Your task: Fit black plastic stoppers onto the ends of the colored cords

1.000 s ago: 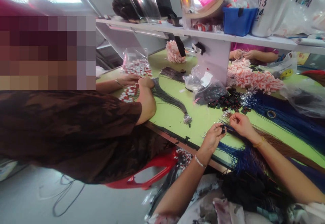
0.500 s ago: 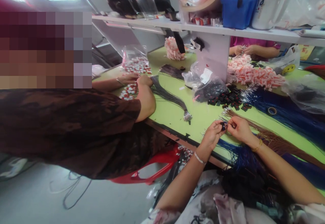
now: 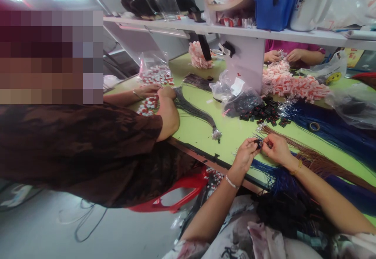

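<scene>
People (image 3: 73, 153) are working round one green table (image 3: 232, 127) — it is looking like a workshop. Blue wires (image 3: 305, 114) and brown wires (image 3: 317, 159) are lying in long bunches, black bits (image 3: 266, 112) and pink bits (image 3: 302, 86) are sitting in heaps, and a shelf (image 3: 235, 31) is holding a blue bin (image 3: 273, 15).

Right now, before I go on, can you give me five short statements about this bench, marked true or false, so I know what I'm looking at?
1. The left hand holds a black piece. True.
2. The right hand hangs far from the left hand. False: the two hands are close together.
3. The blue bin sits on the shelf. True.
4. The yellow bracelet is on the left wrist. False: the yellow bracelet is on the right wrist.
5. The ring lies on blue wires. True.
</scene>
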`<state>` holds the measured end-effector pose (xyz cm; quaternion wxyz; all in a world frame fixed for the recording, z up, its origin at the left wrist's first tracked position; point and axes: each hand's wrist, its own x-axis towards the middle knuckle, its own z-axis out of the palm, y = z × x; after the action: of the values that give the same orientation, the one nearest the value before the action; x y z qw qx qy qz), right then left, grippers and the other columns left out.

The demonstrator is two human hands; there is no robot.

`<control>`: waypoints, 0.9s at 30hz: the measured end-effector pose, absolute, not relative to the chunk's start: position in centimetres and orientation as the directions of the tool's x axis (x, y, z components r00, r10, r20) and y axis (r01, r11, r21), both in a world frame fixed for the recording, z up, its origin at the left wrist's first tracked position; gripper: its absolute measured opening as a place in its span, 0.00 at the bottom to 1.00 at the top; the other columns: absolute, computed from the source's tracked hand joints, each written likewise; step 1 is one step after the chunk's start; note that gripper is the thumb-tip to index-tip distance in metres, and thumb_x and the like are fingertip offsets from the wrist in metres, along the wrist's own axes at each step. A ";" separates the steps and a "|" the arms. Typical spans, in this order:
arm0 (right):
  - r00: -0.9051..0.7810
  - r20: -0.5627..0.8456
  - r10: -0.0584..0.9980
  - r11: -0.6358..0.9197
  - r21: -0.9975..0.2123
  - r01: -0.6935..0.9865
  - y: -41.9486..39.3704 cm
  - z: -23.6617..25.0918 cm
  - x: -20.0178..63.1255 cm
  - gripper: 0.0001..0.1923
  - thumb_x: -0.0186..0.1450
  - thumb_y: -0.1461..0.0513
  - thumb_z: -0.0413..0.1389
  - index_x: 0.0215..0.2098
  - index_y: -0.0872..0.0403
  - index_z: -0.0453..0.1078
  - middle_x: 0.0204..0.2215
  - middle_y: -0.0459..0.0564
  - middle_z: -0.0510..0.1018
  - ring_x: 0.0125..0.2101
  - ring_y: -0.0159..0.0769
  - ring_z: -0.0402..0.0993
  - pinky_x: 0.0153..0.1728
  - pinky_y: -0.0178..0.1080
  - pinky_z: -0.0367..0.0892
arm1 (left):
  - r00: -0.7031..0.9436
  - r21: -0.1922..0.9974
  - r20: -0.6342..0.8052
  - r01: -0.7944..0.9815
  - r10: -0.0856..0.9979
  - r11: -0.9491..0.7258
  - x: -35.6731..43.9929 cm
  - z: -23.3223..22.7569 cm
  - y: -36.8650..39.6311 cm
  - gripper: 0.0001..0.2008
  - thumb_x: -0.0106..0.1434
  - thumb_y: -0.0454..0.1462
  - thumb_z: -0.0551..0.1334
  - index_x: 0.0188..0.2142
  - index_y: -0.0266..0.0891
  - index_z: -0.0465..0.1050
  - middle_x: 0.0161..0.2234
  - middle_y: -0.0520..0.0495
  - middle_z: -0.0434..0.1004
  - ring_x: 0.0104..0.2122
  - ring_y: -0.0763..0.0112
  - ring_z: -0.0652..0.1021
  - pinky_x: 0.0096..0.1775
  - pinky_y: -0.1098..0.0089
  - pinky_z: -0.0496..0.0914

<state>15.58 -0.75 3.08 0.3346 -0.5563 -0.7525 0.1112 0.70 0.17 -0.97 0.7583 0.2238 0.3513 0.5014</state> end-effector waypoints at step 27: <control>-0.288 0.050 0.956 0.205 -0.816 0.541 0.2 2.8 17.1 0.12 0.63 0.59 0.50 0.26 0.56 0.67 0.19 0.43 0.70 0.19 0.27 0.60 0.21 0.30 0.54 | 0.163 0.824 -0.297 -0.453 0.941 0.339 1.1 0.3 -0.7 0.17 0.44 0.36 0.71 0.35 0.36 0.72 0.31 0.48 0.74 0.30 0.72 0.73 0.37 0.68 0.69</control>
<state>17.13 0.20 2.82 0.2919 -0.5206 -0.7192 0.3557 1.08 -0.68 0.28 0.7042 0.2925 0.4167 0.4950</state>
